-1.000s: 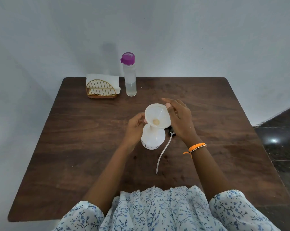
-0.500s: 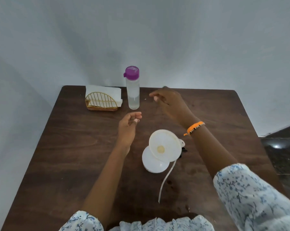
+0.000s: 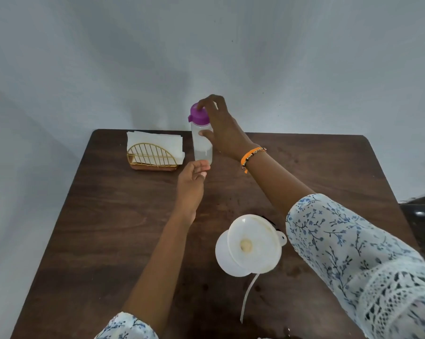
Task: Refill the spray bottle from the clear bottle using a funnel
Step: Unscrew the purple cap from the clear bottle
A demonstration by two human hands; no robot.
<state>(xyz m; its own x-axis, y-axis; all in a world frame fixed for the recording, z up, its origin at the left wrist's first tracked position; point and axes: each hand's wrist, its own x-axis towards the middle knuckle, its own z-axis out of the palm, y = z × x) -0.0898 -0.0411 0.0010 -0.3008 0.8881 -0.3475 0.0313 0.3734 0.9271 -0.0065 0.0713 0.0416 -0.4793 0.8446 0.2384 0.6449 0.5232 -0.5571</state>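
Clear bottle [image 3: 202,143], back of counter [image 3: 108,228]: my right hand [image 3: 222,128] spans its purple cap [image 3: 198,115] and side to lift, left hand [image 3: 191,182] open below, funnel [image 3: 254,244] seated in spray bottle [image 3: 224,259].

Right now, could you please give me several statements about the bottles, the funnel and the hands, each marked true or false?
1. The funnel sits in the top of the white spray bottle. True.
2. The clear bottle lies on its side. False: it stands upright near the table's far edge.
3. The right hand reaches the clear bottle at its purple cap. True.
4. The left hand holds the funnel. False: it is open, just in front of the clear bottle's base.
5. The napkin holder is right of the clear bottle. False: it is left of it.
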